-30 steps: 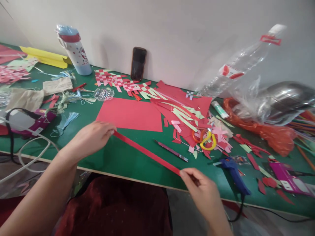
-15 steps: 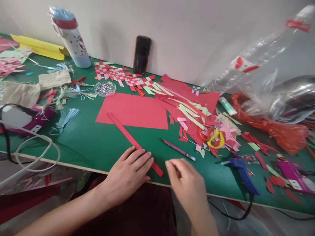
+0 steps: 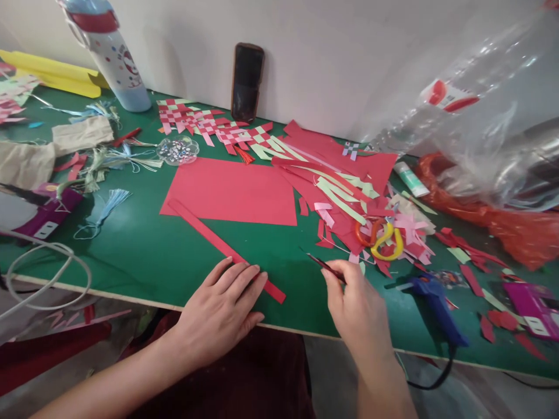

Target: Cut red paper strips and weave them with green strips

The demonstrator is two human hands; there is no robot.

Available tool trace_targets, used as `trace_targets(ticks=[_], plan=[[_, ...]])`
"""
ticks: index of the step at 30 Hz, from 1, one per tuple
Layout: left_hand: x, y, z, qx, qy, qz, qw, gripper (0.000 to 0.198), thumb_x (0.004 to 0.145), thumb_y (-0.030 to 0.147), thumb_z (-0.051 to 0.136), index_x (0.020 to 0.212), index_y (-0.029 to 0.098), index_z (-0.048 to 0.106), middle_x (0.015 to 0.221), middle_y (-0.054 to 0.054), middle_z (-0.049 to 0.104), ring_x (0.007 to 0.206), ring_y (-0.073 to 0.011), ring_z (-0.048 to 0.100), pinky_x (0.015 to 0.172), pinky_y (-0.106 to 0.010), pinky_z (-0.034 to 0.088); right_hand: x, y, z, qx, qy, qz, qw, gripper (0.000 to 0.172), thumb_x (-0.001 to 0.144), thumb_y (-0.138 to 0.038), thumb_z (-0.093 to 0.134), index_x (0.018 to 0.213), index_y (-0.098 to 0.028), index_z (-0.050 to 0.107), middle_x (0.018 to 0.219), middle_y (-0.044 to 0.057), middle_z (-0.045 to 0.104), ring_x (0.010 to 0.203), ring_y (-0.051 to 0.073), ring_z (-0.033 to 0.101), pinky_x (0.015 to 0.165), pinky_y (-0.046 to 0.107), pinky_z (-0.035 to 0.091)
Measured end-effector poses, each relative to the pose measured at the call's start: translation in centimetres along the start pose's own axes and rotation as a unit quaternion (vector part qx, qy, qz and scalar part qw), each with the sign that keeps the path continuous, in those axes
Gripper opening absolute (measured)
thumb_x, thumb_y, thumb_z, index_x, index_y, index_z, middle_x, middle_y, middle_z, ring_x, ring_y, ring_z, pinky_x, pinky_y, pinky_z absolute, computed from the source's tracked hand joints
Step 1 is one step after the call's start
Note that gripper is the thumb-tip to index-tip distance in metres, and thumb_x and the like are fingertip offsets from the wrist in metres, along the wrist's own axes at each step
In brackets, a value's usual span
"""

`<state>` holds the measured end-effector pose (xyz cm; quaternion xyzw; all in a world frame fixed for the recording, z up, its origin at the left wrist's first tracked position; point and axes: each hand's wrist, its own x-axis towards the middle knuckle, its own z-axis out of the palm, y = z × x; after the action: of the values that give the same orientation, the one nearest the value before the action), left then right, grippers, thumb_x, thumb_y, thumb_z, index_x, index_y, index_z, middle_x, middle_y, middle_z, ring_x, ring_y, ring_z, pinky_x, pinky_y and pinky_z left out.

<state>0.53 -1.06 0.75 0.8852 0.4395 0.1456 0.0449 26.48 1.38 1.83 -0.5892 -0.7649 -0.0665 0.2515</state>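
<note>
A folded red paper strip [image 3: 205, 233] lies slantwise on the green table, its far end over a red paper sheet [image 3: 231, 192]. My left hand [image 3: 227, 297] rests flat across the strip's nearer part, fingers stretched out and pressing on it. To the right, my right hand [image 3: 358, 297] is closed round a slim craft knife [image 3: 325, 265], whose thin tip points up and left above the table. Part of the knife's handle is hidden in my fingers. Orange and yellow scissors [image 3: 386, 241] lie just beyond this hand among paper scraps.
A blue glue gun [image 3: 437, 308] lies at the right near the table edge. Woven paper pieces [image 3: 205, 123], a bead dish [image 3: 178, 151] and a phone [image 3: 247, 81] are along the wall. A drink bottle [image 3: 117, 58] stands back left; a blue tassel [image 3: 105, 209] lies below it.
My right hand has picked up the craft knife from the table and moved a little right. My left hand stays on the red strip. The camera view has shifted slightly.
</note>
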Motion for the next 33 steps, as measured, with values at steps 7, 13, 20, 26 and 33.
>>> trace_targets(ticks=[7, 13, 20, 26, 33], plan=[[0.1, 0.0, -0.1, 0.014, 0.009, 0.005, 1.0, 0.044, 0.101, 0.04, 0.044, 0.137, 0.016, 0.055, 0.134, -0.008, 0.062, 0.122, -0.0257, 0.055, 0.115, -0.046, 0.03, -4.6, 0.3, -3.3, 0.044, -0.066, -0.1, 0.992, 0.029, 0.099, -0.017, 0.049, 0.127, -0.02, 0.059, 0.09, 0.005, 0.07, 0.081, 0.016, 0.067, 0.076, 0.028, 0.051], [0.5, 0.0, -0.4, 0.031, 0.022, 0.024, 0.999, 0.042, 0.1, 0.036, 0.045, 0.134, 0.014, 0.057, 0.13, -0.009, 0.064, 0.118, -0.0271, 0.056, 0.111, -0.047, 0.035, -5.7, -0.1, -4.0, 0.016, -0.085, -0.124, 0.989, 0.028, 0.097, -0.009, 0.05, 0.117, -0.019, 0.066, 0.09, 0.004, 0.069, 0.077, 0.015, 0.062, 0.077, 0.03, 0.046], [0.5, 0.1, -0.7, 0.036, 0.028, 0.026, 0.999, 0.041, 0.099, 0.035, 0.047, 0.133, 0.014, 0.058, 0.129, -0.01, 0.064, 0.117, -0.0275, 0.055, 0.109, -0.047, 0.037, -5.5, 0.0, -3.6, 0.021, -0.064, -0.119, 0.991, 0.023, 0.098, -0.011, 0.049, 0.115, -0.013, 0.063, 0.089, 0.007, 0.07, 0.081, 0.018, 0.062, 0.077, 0.032, 0.047], [0.4, 0.2, -0.6, 0.036, 0.033, 0.018, 0.999, 0.042, 0.097, 0.036, 0.05, 0.133, 0.015, 0.058, 0.129, -0.01, 0.063, 0.118, -0.0285, 0.054, 0.11, -0.047, 0.036, -5.6, 0.0, -3.7, 0.0, -0.078, -0.1, 0.992, 0.028, 0.1, -0.011, 0.04, 0.111, -0.018, 0.065, 0.088, 0.005, 0.068, 0.079, 0.017, 0.063, 0.074, 0.031, 0.047], [0.4, 0.2, -0.5, 0.039, 0.035, 0.02, 0.998, 0.042, 0.098, 0.035, 0.049, 0.134, 0.015, 0.057, 0.129, -0.01, 0.062, 0.118, -0.029, 0.053, 0.11, -0.047, 0.035, -5.3, -0.4, -3.9, 0.046, -0.103, -0.081, 0.99, 0.023, 0.099, -0.021, 0.051, 0.114, -0.02, 0.068, 0.092, 0.005, 0.067, 0.083, 0.016, 0.064, 0.075, 0.027, 0.049]])
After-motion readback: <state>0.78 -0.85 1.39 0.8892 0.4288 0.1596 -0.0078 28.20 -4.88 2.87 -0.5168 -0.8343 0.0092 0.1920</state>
